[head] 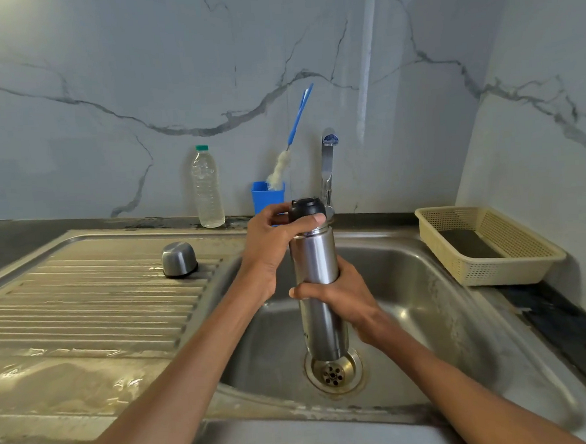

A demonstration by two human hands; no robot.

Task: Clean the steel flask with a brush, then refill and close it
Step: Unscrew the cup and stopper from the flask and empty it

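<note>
Head view: over a steel sink (pixel 425 282), the right hand (pixel 337 298) wraps its fingers around the middle of an upright steel flask (pixel 316 265). The left hand (pixel 275 238) grips the black stopper (pixel 307 209) at the flask's mouth. A steel cap (pixel 179 259) sits on the wet draining board (pixel 84 303). A bottle brush (pixel 289 150) stands in a blue cup (pixel 266 197) by the marble wall.

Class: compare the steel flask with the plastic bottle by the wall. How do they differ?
The steel flask is opaque metal; the plastic bottle is clear. The flask is held over the sink by both hands; the bottle stands untouched on the counter. The flask's stopper is black, the bottle's cap green. Both are upright.
</note>
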